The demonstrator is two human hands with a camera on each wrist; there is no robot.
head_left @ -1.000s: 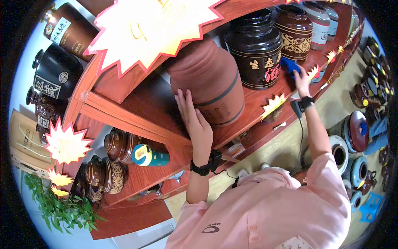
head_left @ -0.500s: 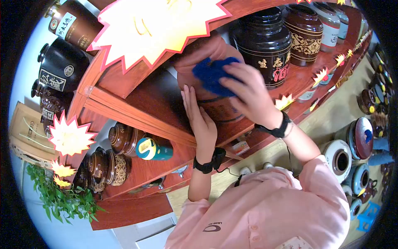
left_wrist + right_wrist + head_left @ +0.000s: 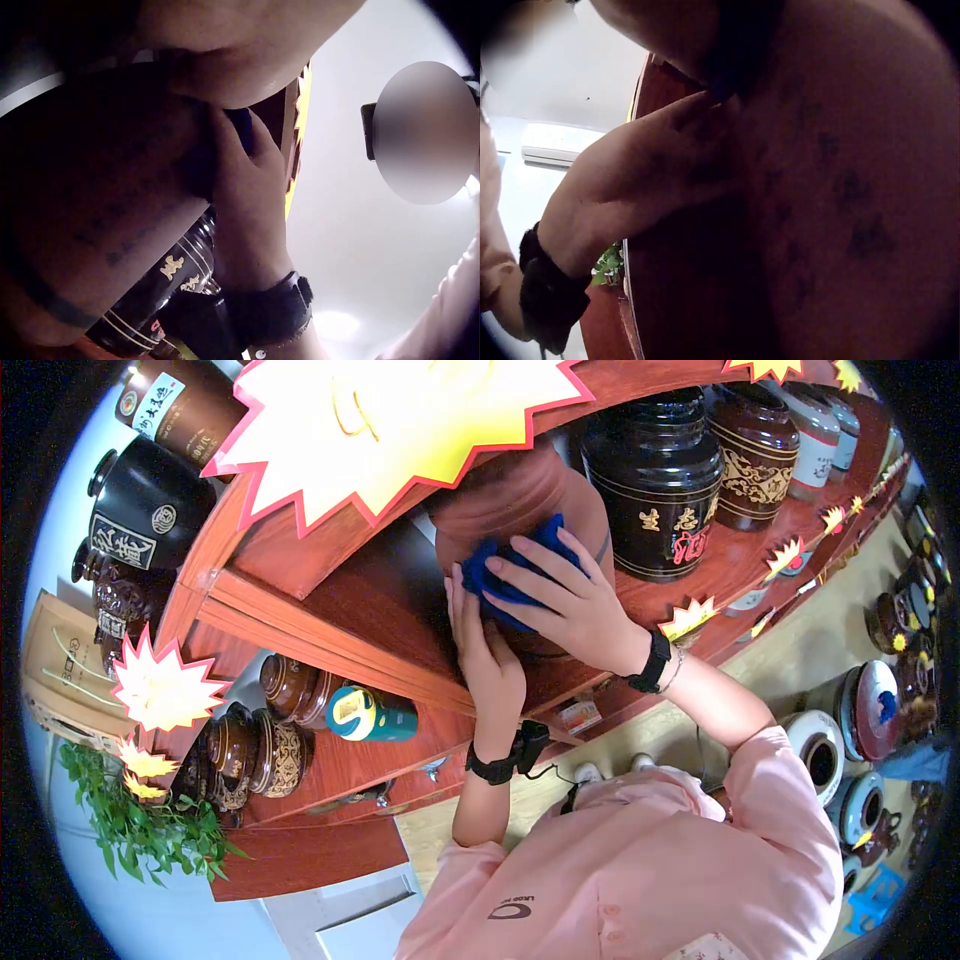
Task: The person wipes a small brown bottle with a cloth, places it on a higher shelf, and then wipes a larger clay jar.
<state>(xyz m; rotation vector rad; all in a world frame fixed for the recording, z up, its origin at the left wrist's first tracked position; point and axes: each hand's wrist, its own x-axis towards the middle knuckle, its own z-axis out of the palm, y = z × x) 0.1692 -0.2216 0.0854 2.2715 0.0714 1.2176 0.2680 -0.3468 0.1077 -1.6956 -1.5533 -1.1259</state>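
Note:
A reddish-brown jar [image 3: 500,500] with dark bands stands on the upper shelf, its lower part hidden behind the hands. The left hand [image 3: 487,665] rests on its left side, fingers extended. With fingers spread, the right hand [image 3: 575,605] presses a blue cloth [image 3: 490,578] onto the jar's front, close beside the left fingertips. In the left wrist view, the right hand [image 3: 251,210] is against the jar [image 3: 90,202], with a bit of blue cloth [image 3: 241,127] between its fingers. The right wrist view shows the left hand [image 3: 630,180] touching the darkly lit jar [image 3: 855,172].
A black jar [image 3: 655,490] with gold characters and a brown patterned jar [image 3: 755,455] stand to the right. A large starburst sign [image 3: 400,430] hangs in front of the shelf top. Below are a teal container [image 3: 385,718] and lidded brown pots [image 3: 275,760].
From beside the black jar, the right hand has come left with the blue cloth onto the reddish-brown jar, moving slightly further down it since half a second ago. The left hand stays on the jar.

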